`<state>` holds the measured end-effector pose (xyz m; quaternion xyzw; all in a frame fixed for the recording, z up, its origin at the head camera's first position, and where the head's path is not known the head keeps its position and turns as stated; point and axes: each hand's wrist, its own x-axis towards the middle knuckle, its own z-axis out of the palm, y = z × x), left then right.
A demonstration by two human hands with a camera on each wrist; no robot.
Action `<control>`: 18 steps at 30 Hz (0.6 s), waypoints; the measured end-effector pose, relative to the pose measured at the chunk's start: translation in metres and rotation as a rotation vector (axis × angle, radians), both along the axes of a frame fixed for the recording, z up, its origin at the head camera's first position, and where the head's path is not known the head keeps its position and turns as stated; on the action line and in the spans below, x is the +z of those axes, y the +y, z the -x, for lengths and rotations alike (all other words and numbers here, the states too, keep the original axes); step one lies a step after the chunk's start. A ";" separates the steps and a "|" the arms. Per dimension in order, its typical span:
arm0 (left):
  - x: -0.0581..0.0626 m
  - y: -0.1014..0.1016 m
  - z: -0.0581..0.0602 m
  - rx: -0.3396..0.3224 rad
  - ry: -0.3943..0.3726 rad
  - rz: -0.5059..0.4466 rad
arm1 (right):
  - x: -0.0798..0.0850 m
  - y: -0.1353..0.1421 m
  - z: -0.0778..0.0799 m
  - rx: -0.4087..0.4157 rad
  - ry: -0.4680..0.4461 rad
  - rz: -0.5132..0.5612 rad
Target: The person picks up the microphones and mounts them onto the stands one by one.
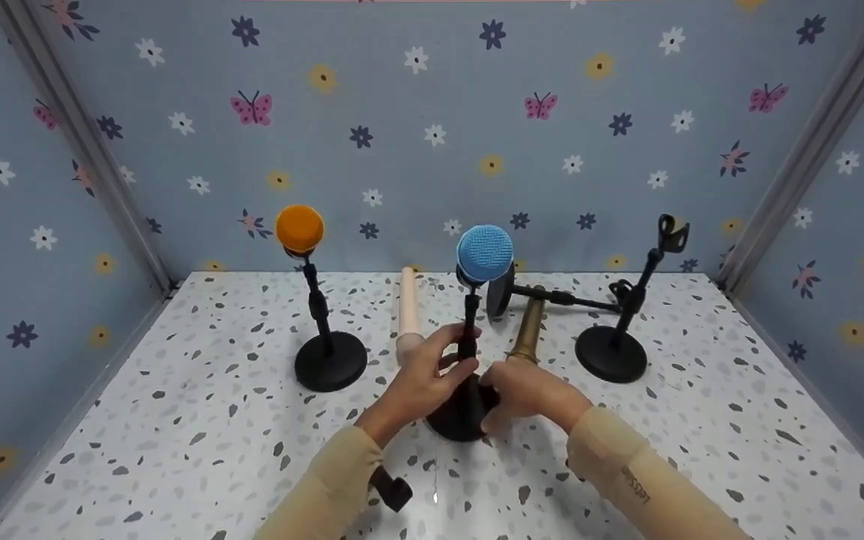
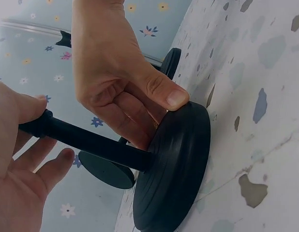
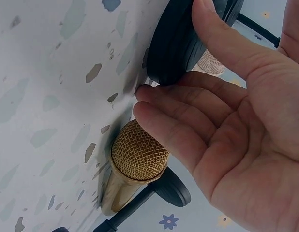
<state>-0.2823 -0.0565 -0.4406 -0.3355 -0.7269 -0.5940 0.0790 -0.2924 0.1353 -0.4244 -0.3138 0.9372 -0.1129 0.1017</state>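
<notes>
A black desk microphone stand (image 1: 448, 421) stands upright in the middle, carrying a blue-headed microphone (image 1: 485, 253). My left hand (image 1: 426, 375) grips its pole (image 2: 101, 142), thumb on one side and fingers on the other. Low down, my right hand (image 1: 528, 390) holds the round base (image 2: 183, 159). In the left wrist view the right thumb presses on the base's rim. From the right wrist view, this hand's fingertips (image 3: 144, 94) are at the base's edge. A gold microphone (image 1: 528, 330) lies just behind the right hand, its mesh head close to the fingers.
At left, an orange-headed microphone (image 1: 299, 229) sits on a black stand (image 1: 331, 361). A pale pink microphone (image 1: 408, 306) lies behind my left hand. Another stand (image 1: 567, 298) lies on its side at the back. An upright stand (image 1: 612, 354) with a bare clip is at right. Patterned walls enclose the table.
</notes>
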 end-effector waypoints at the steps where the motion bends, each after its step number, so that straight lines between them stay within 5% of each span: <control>1: 0.000 0.000 0.000 0.009 0.004 -0.011 | 0.000 0.000 0.000 -0.006 -0.006 0.001; 4: 0.000 0.000 -0.001 0.046 0.022 -0.033 | 0.000 -0.001 0.001 -0.025 -0.031 0.006; 11: 0.035 -0.004 -0.023 0.011 -0.015 -0.018 | 0.001 -0.001 0.002 -0.013 -0.034 0.005; 18: 0.031 -0.006 -0.017 -0.014 -0.046 0.023 | 0.001 -0.001 0.001 -0.022 -0.041 0.004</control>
